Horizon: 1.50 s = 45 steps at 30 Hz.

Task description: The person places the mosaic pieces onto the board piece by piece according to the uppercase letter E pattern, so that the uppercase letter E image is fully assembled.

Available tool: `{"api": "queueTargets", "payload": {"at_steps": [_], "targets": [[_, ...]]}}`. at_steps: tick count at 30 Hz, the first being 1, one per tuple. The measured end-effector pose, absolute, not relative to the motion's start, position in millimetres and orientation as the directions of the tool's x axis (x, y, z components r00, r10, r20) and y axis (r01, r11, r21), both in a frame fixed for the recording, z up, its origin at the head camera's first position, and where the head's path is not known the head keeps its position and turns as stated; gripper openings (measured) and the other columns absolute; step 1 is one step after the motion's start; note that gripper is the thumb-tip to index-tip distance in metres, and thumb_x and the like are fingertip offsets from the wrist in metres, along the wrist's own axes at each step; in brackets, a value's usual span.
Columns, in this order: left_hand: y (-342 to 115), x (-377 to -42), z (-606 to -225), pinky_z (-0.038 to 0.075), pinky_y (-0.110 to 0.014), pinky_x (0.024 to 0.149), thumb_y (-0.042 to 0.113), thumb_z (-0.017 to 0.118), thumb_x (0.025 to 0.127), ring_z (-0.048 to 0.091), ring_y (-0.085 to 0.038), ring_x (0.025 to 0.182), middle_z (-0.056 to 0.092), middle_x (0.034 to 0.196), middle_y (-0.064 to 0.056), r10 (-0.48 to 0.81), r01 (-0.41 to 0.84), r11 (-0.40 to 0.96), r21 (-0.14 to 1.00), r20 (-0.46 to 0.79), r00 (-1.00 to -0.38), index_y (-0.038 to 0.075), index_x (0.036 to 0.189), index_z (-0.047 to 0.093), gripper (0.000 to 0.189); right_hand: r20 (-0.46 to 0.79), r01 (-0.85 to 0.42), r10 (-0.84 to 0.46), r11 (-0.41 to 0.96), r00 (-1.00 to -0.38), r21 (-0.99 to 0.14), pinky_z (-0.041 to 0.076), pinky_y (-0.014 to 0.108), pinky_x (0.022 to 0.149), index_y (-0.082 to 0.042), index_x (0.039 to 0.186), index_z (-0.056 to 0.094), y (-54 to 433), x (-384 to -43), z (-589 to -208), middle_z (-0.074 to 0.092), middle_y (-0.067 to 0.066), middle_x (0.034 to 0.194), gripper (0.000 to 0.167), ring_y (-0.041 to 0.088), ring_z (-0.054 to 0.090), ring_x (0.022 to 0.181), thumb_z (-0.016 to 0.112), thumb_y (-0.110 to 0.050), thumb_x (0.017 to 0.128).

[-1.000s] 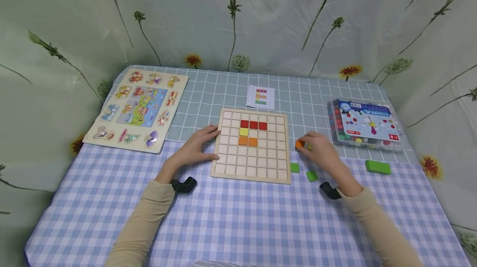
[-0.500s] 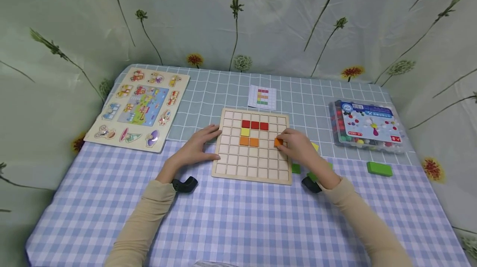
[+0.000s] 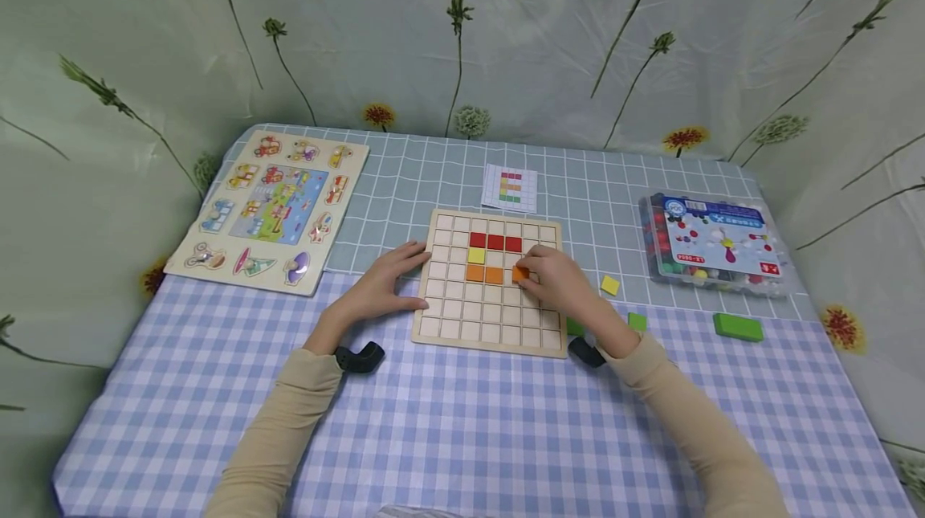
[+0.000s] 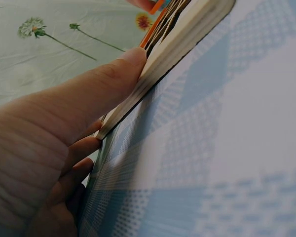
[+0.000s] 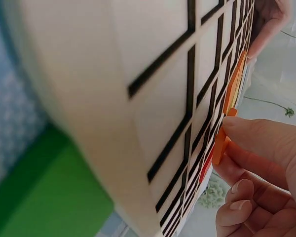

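Note:
A wooden grid board (image 3: 470, 333) lies in front of me, with red tiles (image 3: 495, 242), a yellow tile (image 3: 477, 255) and two orange tiles (image 3: 484, 274) in its squares. Between thumb and fingertips my right hand (image 3: 564, 283) pinches another orange tile (image 5: 222, 145), close over the board just right of the orange pair. My left hand (image 3: 379, 287) rests against the board's left edge, thumb and fingers spread along it. In the left wrist view the thumb (image 4: 103, 81) touches the board's side.
Right of the board lie a loose yellow tile (image 3: 610, 285), green tiles (image 3: 637, 321) and a green block (image 3: 738, 327). A patterned card (image 3: 510, 189) sits behind the board. A picture puzzle (image 3: 270, 213) lies left; a clear plastic box (image 3: 715, 243) stands back right.
My right hand has picked up the orange tile from the table right of the board and carried it left over the grid, towards the orange pair. The left hand has stayed put.

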<state>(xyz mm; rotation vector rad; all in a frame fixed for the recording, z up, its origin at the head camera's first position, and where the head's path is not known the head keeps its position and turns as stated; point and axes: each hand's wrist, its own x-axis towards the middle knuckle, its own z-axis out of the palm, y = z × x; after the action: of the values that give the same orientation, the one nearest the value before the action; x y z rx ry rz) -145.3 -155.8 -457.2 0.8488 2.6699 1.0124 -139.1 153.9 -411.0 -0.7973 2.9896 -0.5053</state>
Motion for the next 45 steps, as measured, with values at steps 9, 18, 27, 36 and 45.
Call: {"api": "queueTargets", "payload": {"at_steps": [9, 18, 27, 36, 45], "targets": [[-154.2, -145.4, -456.0, 0.022, -0.055, 0.115, 0.032, 0.078, 0.074, 0.023, -0.035, 0.144, 0.033, 0.152, -0.015, 0.568, 0.462, 0.612, 0.642, 0.049, -0.821, 0.005, 0.142, 0.041, 0.082, 0.035, -0.506, -0.518, 0.817, -0.855, -0.275, 0.055, 0.033, 0.08, 0.0, 0.101, 0.072, 147.0, -141.2, -412.8, 0.069, 0.011, 0.098, 0.022, 0.022, 0.064, 0.089, 0.069, -0.013, 0.083], [-153.2, -144.9, -455.0, 0.022, -0.055, 0.115, 0.032, 0.079, 0.074, 0.023, -0.035, 0.144, 0.033, 0.152, -0.015, 0.568, 0.46, 0.612, 0.643, 0.047, -0.822, 0.005, 0.142, 0.041, 0.082, 0.017, -0.501, -0.516, 0.824, -0.856, -0.265, 0.055, 0.033, 0.08, -0.001, 0.102, 0.072, 145.1, -140.7, -412.4, 0.067, 0.01, 0.099, 0.023, 0.021, 0.062, 0.089, 0.069, -0.014, 0.083], [-154.3, -145.1, -456.1, 0.022, -0.055, 0.115, 0.031, 0.079, 0.074, 0.022, -0.035, 0.144, 0.033, 0.152, -0.015, 0.566, 0.457, 0.61, 0.647, 0.048, -0.823, 0.005, 0.142, 0.041, 0.082, 0.087, -0.497, -0.496, 0.812, -0.864, -0.305, 0.055, 0.035, 0.076, -0.001, 0.102, 0.072, 164.9, -136.7, -412.2, 0.066, 0.011, 0.099, 0.02, 0.023, 0.064, 0.088, 0.066, -0.01, 0.085], [-154.6, -144.1, -454.1, 0.022, -0.055, 0.115, 0.03, 0.079, 0.073, 0.023, -0.036, 0.144, 0.033, 0.151, -0.017, 0.564, 0.46, 0.607, 0.647, 0.056, -0.824, 0.004, 0.142, 0.041, 0.082, 0.086, -0.441, -0.437, 0.846, -0.896, -0.299, 0.055, 0.038, 0.072, -0.001, 0.102, 0.071, 199.9, -127.5, -413.2, 0.065, 0.013, 0.1, 0.02, 0.025, 0.063, 0.087, 0.069, -0.011, 0.084], [-154.4, -143.6, -454.9, 0.024, -0.057, 0.113, 0.03, 0.079, 0.074, 0.025, -0.038, 0.142, 0.035, 0.15, -0.018, 0.562, 0.468, 0.61, 0.639, 0.068, -0.824, 0.003, 0.14, 0.043, 0.081, 0.083, -0.343, -0.334, 0.892, -0.939, -0.294, 0.053, 0.044, 0.076, 0.005, 0.106, 0.068, 234.6, -118.0, -412.8, 0.065, 0.018, 0.1, 0.027, 0.031, 0.063, 0.089, 0.069, -0.008, 0.082]]}}
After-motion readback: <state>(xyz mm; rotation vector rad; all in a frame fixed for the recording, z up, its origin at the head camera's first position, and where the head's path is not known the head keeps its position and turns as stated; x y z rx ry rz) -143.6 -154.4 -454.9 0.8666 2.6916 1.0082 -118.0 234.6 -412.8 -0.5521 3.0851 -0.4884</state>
